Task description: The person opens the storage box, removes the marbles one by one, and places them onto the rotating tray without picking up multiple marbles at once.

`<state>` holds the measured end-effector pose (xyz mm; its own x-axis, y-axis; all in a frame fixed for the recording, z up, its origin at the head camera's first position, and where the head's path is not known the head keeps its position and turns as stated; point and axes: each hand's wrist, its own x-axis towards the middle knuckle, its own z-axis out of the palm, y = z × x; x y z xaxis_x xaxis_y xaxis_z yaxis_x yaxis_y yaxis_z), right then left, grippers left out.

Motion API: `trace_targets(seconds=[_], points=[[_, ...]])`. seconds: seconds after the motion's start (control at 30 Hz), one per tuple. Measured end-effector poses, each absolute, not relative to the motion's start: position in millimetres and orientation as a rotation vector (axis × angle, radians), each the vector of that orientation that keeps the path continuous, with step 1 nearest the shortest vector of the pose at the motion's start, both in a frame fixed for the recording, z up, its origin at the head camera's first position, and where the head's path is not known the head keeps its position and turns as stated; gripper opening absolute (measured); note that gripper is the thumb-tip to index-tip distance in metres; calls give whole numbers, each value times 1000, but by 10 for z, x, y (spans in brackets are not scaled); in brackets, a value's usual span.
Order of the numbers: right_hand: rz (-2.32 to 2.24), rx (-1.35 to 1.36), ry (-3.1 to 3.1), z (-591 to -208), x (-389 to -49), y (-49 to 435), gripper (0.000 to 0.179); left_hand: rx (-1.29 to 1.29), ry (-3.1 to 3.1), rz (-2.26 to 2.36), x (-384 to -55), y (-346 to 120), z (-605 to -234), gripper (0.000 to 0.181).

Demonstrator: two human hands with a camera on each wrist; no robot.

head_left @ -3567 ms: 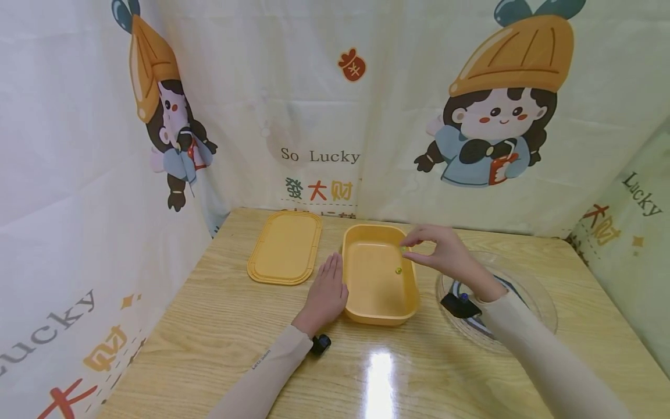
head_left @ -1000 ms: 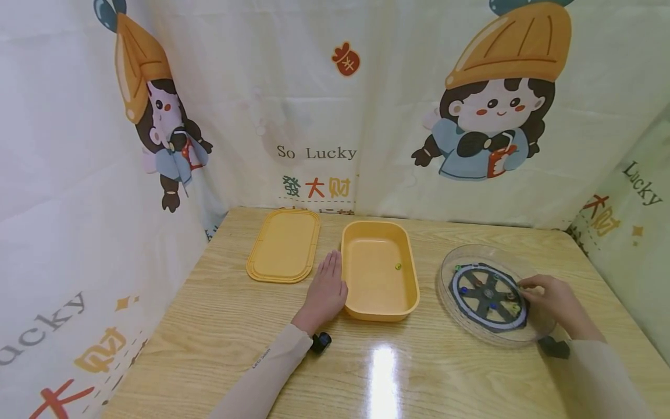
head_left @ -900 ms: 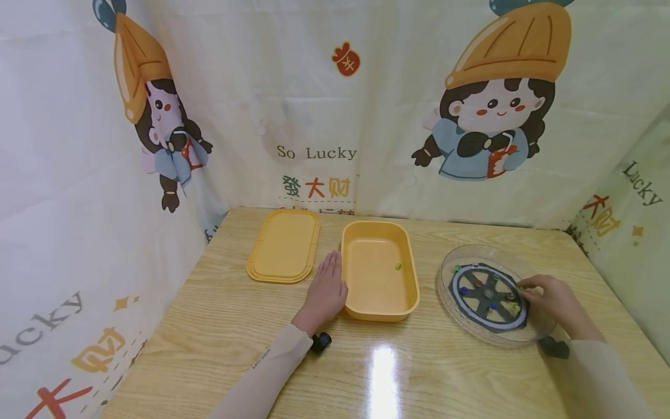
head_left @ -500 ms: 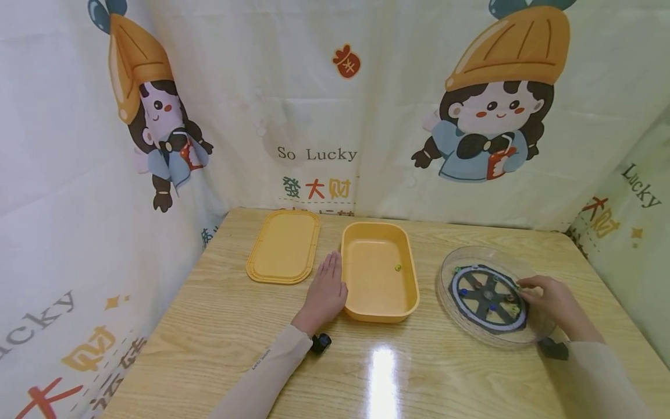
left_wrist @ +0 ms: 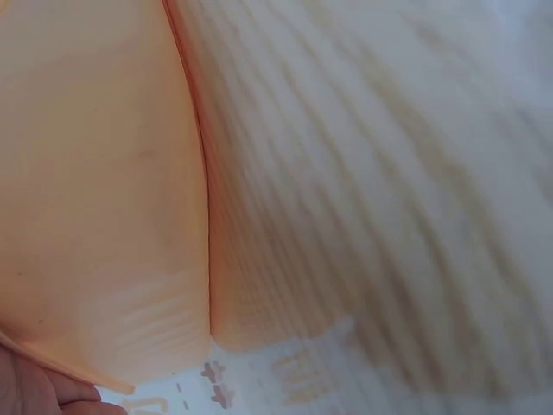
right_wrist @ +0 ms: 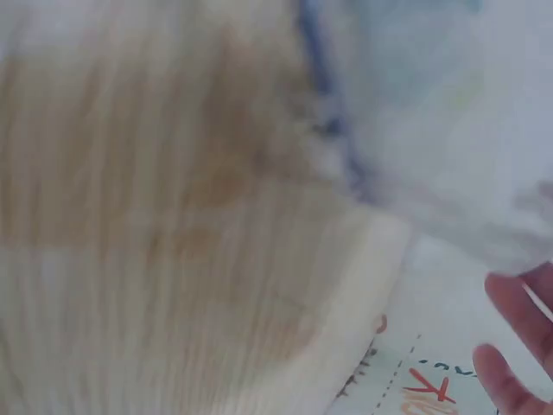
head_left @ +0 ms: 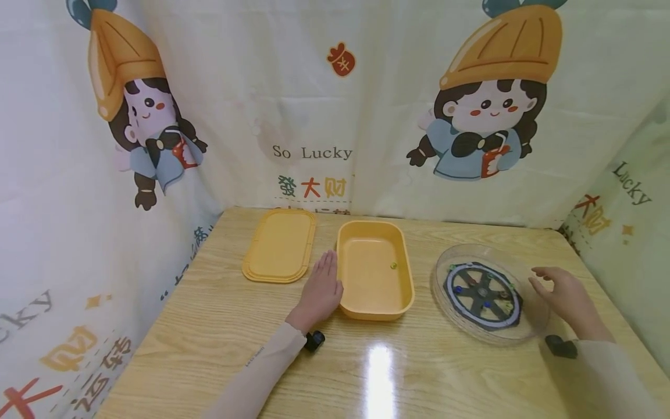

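My left hand (head_left: 316, 294) lies with straight fingers along the left wall of a yellow plastic box (head_left: 342, 297). One small yellow-green marble (head_left: 394, 265) is in the box, near its right side. My right hand (head_left: 567, 299) is at the right rim of a round clear dish (head_left: 442, 320), thumb and forefinger parted, with nothing visible between them. In the dish lies a dark wheel-shaped piece with spokes (head_left: 483, 292). Several small marbles sit on and around it, among them a blue marble (head_left: 458, 289) and a green marble (head_left: 512, 286). The right wrist view shows spread fingertips (right_wrist: 501, 367), blurred.
A flat yellow lid (head_left: 280, 247) lies left of the box on the wooden table (head_left: 220, 349). Behind the table hangs a printed curtain (head_left: 314, 87), which also closes off the left and right sides. A black wrist camera (head_left: 561, 347) sits under the right wrist.
Earlier my right hand pinched a small yellow-green marble over the box; then it moved right to the dish. Since half a second ago its fingers have parted and drawn slightly back. The left hand stays.
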<state>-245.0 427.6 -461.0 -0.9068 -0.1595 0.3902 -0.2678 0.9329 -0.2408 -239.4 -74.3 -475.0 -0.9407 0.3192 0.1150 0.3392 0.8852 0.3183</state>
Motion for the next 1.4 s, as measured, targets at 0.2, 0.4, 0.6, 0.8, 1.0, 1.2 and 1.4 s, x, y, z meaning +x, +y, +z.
trace_targets(seconds=[0.2,0.4,0.6,0.8,1.0,1.2,1.4], points=[[101,390,-2632,-4695,-2521,4336,24,-548,-3002,-509,-2406,-775,-4725,61],[-46,468,-2629,-4727,-2577,4334,27,-583,-3004,-520,-2418,-804,-4721,61],[-79,495,-2653,-4724,-2616,4357,24,-617,-3000,-530,-2420,-836,-4719,62],[-147,606,-2573,-4715,-2654,4443,9,-646,-3029,-416,-2437,-861,-4703,62],[-182,688,-2568,-4703,-2674,4477,6,-666,-3032,-346,-2438,-868,-4663,63],[-200,718,-2533,-4711,-2684,4492,8,-643,-3019,-283,-2438,-858,-4604,65],[-202,740,-2462,-4720,-2688,4515,11,-640,-2894,-269,-2475,-825,-4408,62]])
